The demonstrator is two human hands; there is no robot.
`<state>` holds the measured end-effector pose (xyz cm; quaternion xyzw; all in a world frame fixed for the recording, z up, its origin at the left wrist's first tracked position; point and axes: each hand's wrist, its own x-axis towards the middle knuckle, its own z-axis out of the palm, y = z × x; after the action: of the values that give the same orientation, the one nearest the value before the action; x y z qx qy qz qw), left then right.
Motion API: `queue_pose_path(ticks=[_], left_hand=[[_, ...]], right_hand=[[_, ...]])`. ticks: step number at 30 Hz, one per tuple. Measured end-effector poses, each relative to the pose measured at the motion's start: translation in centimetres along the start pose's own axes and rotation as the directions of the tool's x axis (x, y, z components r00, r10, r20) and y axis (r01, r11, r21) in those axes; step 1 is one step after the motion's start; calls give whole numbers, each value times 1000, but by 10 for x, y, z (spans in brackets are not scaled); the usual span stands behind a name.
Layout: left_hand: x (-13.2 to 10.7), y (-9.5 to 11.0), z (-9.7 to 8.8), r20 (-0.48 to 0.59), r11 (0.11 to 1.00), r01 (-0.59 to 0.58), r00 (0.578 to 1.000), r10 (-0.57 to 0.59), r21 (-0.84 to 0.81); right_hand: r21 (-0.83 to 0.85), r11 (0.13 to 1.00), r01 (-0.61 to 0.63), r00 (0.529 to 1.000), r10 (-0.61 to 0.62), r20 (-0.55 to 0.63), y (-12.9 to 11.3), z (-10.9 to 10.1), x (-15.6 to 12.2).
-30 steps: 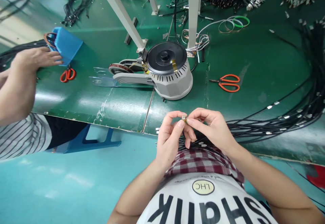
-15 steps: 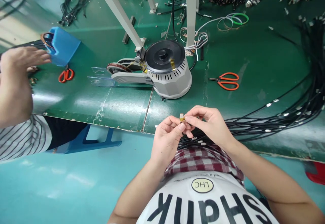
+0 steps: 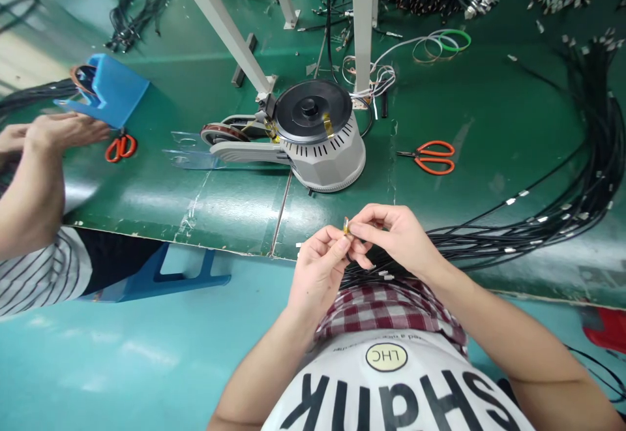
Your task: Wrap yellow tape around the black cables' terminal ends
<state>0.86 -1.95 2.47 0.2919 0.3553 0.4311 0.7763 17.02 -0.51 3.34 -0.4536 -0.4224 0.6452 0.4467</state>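
My left hand [image 3: 317, 268] and my right hand [image 3: 391, 232] meet just in front of the green table's near edge [image 3: 235, 245]. Both pinch a small metal cable connector [image 3: 346, 225] with a bit of yellow tape on it, fingers closed around it. A bundle of black cables [image 3: 513, 235] with metal ends runs from under my hands off to the right. Behind my hands stands a grey tape dispenser machine [image 3: 323, 137] with a black round top.
Orange scissors [image 3: 430, 157] lie right of the machine. At left, another person's hands [image 3: 63, 131] rest near a blue bin [image 3: 105, 89] and a second pair of orange scissors [image 3: 120, 147]. White frame posts [image 3: 362, 27], cable heaps and wire loops [image 3: 445, 43] fill the back.
My hands have turned the connector slightly while staying pinched on it. The other person's hand at left has shifted lower, away from the blue bin.
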Motion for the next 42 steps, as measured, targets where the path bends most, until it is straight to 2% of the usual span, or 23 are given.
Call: queue_pose_path(ticks=[5,9,12,15,20,25,29,34,37,40,42], left_hand=[[-2,4,3,-6,1000,-12,1000,12,26],[-2,8,4,-11,999,27,1000,-27,32],[-1,8,2,-9,999,17,1000,-16,27],[-1,7,2,-8,1000,5,1000,-5,30],[-1,6,3,-42,999,-9,999,11,52],[-1,5,5,-47,999,-6,999,9,53],[-1,5,5,-39,999,-14,999,16,50],[-1,7,9,-38,999,-20,999,22,41],[0,8,12,-43,999,-10,999,12,35],[-1,8,15,-40,999,-8,999,10,36],[-1,8,15,-30,999,-15,999,16,41]], right_hand=[[-61,998,20,1000,-21,-16,6,-3,2],[-83,996,18,998,-23,-55,10,-9,3],[-142,988,59,994,-71,-85,7,-10,1],[-178,979,102,991,-116,-72,1,-7,-4],[-132,980,146,987,-154,-54,-6,4,-9],[-196,965,175,978,-193,-74,-4,8,-7],[-180,965,189,977,-204,-69,-1,9,-8],[-375,887,271,936,-334,-114,-4,9,-11],[-478,836,269,921,-368,-126,-8,8,-14],[-511,819,261,916,-378,-136,-10,9,-15],[-482,839,253,924,-357,-136,-9,9,-15]])
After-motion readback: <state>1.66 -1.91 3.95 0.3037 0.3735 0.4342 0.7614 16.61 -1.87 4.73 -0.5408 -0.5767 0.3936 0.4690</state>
